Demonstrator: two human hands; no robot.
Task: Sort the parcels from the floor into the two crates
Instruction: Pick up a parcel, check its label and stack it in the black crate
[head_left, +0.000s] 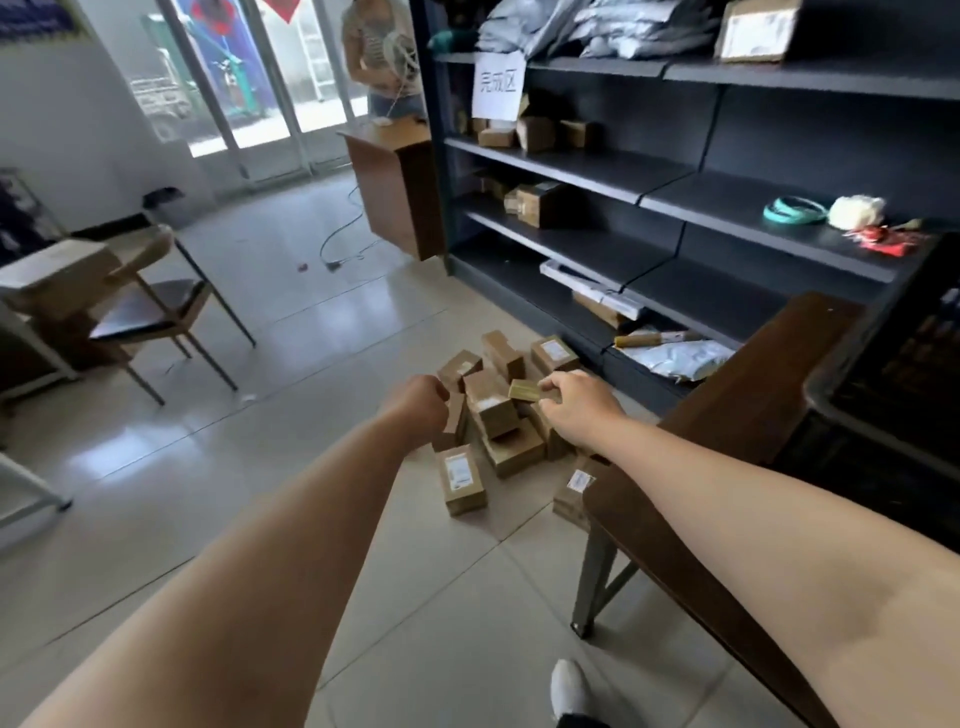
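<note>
**Head view: a pinch on the right, a doubt on the left**

The right hand (576, 410) pinches a small brown parcel (527, 389) between thumb and fingers, just above the pile of parcels (498, 421) on the tiled floor (311, 415). The left hand (423, 405) is curled at the pile's left edge, and I cannot tell whether it grips anything. A dark crate (883, 374) sits on the table (727, 405).

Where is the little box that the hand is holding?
Head view, middle: the small parcel is pinched by the right hand, just over the pile of parcels on the floor.
</note>
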